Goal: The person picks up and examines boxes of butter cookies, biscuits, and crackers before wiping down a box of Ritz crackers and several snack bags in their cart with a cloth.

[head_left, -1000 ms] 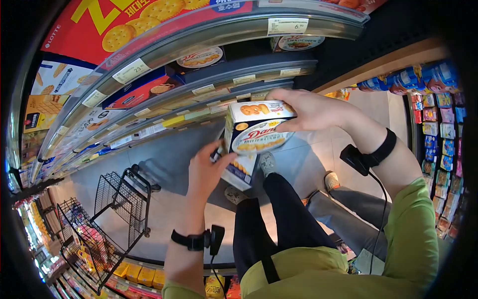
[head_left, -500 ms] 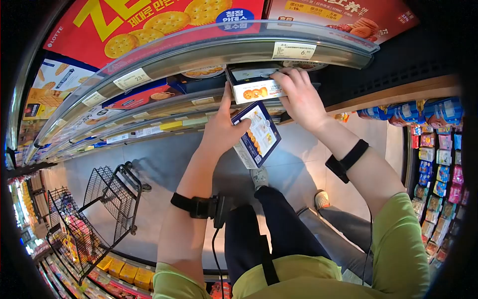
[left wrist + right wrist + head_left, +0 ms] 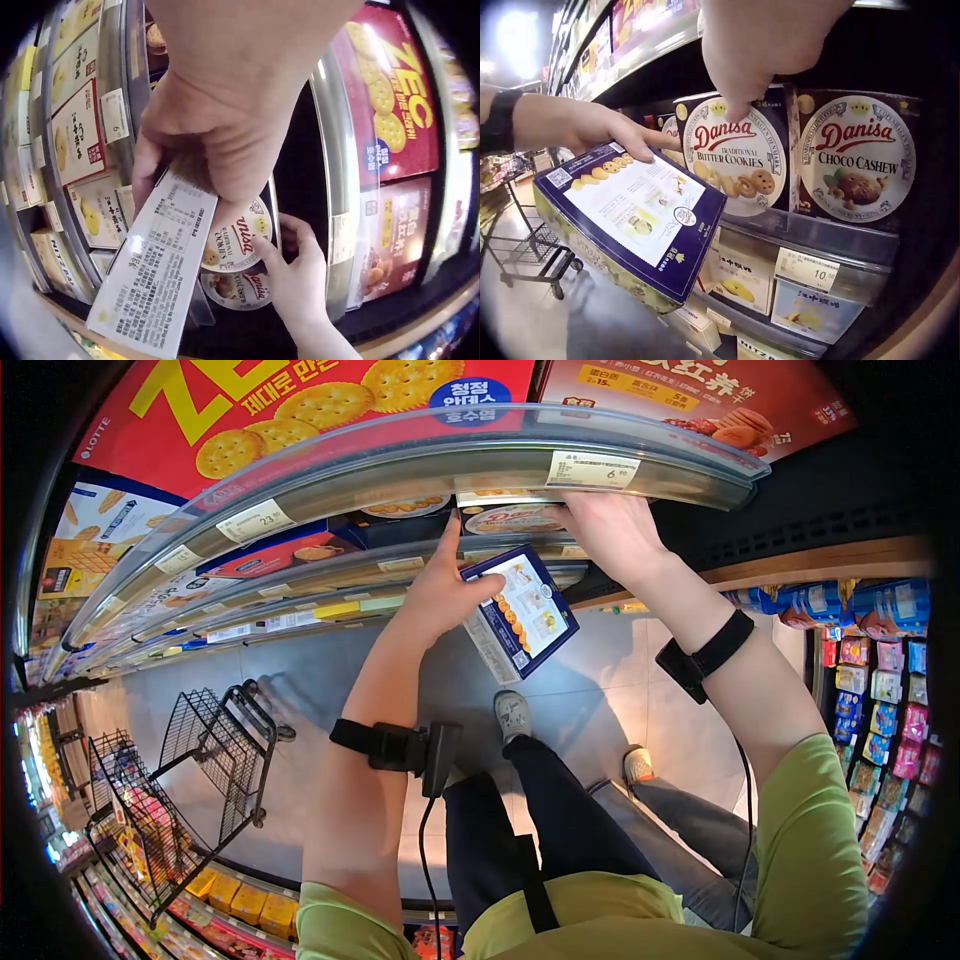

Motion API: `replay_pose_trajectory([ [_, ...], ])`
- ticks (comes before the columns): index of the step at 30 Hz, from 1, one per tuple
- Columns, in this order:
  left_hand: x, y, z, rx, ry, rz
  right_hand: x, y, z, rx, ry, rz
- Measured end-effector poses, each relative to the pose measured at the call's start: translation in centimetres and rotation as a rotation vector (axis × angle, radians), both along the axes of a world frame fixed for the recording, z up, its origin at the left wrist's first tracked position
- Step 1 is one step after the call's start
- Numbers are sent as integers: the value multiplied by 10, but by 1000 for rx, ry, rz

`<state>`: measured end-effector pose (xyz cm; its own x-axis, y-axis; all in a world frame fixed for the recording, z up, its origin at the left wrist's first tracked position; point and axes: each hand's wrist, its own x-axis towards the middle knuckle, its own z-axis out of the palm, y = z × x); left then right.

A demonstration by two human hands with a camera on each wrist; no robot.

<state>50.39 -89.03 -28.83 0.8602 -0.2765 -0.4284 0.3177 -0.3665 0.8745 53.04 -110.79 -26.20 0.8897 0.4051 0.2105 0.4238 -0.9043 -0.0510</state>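
My left hand (image 3: 445, 595) grips a blue-edged cookie box (image 3: 525, 615) with a white printed panel, tilted below the shelf lip. Its thumb lies on the panel, and its index finger reaches out to a Danisa butter cookies box (image 3: 739, 161) standing upright on the shelf. At that box's upper edge is my right hand (image 3: 615, 535), thumb on the front face and fingers curled over the top. The shelf edge hides part of these fingers in the head view. A brown Danisa choco cashew box (image 3: 859, 161) stands directly to the right on the same shelf.
A clear shelf lip with price tags (image 3: 595, 470) runs above the hands. Lower shelves hold more biscuit boxes (image 3: 739, 281). A black wire cart (image 3: 215, 760) stands at left on the floor. Another person's shoe (image 3: 638, 764) is close on the right.
My right hand has carried the butter cookies box from in front of my body up and into the shelf, beside the choco cashew box. My left hand rose with its box toward the shelf.
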Motion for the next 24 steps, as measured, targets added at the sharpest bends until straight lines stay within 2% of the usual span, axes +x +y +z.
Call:
replay_pose_trajectory([
  [2, 2, 0, 0, 12, 24, -13, 1, 1, -1, -23, 40, -27],
  [5, 2, 1, -11, 10, 19, -15, 4, -2, -7, -23, -38, -10],
  [7, 3, 4, -22, 35, -19, -37, 6, -4, -10, -13, -182, 50],
  [10, -5, 10, -27, 47, -8, -22, 3, 0, -7, -23, -79, -16],
  [13, -24, 20, -18, -15, -10, 17, 5, -1, -12, -31, -52, -24],
  [17, -62, 54, -33, -37, -37, 54, -2, 6, -6, -28, -38, -9],
  [18, -74, 63, -33, -42, -44, 69, -11, 18, -1, -33, -44, 6],
  [21, -114, 86, -35, -142, 18, 136, -33, 61, -4, -66, -151, 331],
  [24, -148, 103, -37, -113, -2, 181, -24, 123, 2, 19, -285, 331],
])
